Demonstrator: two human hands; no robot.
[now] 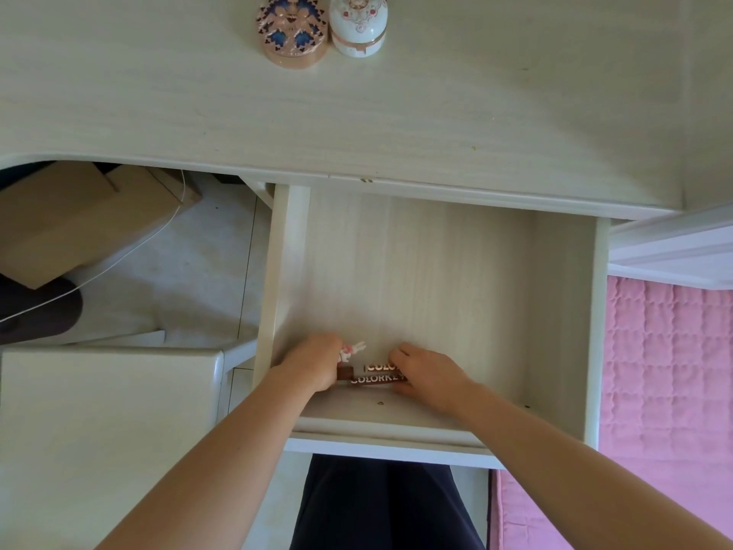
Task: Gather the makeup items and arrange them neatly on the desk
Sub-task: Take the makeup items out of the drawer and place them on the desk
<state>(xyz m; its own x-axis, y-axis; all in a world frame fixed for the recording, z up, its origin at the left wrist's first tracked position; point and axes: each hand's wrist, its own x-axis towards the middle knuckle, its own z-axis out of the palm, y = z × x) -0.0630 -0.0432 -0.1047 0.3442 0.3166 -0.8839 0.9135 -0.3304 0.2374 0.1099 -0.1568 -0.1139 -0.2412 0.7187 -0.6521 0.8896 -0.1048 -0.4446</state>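
— so, where are the hands?

— both are down in the open drawer (563, 311), lower middle of the frame. the left hand (313, 361) sits at the drawer's left side, fingers curled round the end of a brown makeup stick (371, 381) and a small white-and-pink bunny-shaped item (352, 350) that pokes out just beside its knuckles.

— and the other one?

— the right hand (426, 373) is just right of that, fingers bent down over the far ends of the brown makeup stick and a second stick (378, 367) lying touching it. lettering shows between the two hands, partly covered. it looks like a grasp, though the fingertips are hidden under the hand.

— how do the sticks lie?

— flat on the drawer floor, side by side, running left to right, near the drawer's front wall.

— anything on the desk (436, 113) itself?

— yes, at the top middle of the frame: a round pink compact (292, 29) with a blue-and-pink patterned lid, and just to its right a white domed jar (359, 23) with pink trim. they stand almost touching, well apart from the drawer.

— what else is around?

— a cardboard box (79, 220) under the desk at the left, a white cable (119, 267) running across it, a pale stool or cabinet top (99, 430) at lower left, a pink quilted cover (666, 371) at the right edge, and dark trousers (384, 510) at the bottom middle, below the drawer front.
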